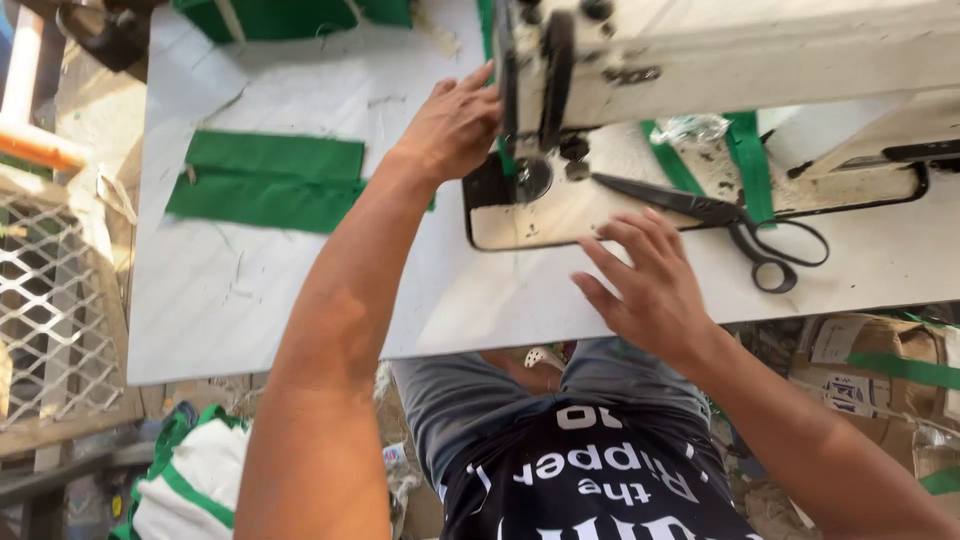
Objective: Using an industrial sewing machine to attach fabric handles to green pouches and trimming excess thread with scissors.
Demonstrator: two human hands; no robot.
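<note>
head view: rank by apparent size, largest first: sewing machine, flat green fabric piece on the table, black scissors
1. sewing machine, largest, partly cut off by the frame.
2. green fabric piece.
3. black scissors.
Fabric versus scissors: similar in length, but the fabric covers clearly more area. All sit on the white table, so nearness skews little.

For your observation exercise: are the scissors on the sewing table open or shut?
Shut. The black scissors lie flat beside the sewing machine, blades together in one point, the two handle loops close.

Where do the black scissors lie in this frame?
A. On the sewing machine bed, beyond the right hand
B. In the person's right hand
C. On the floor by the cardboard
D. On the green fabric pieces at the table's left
A: the black scissors lie on the sewing machine bed, just beyond the empty right hand.
</note>
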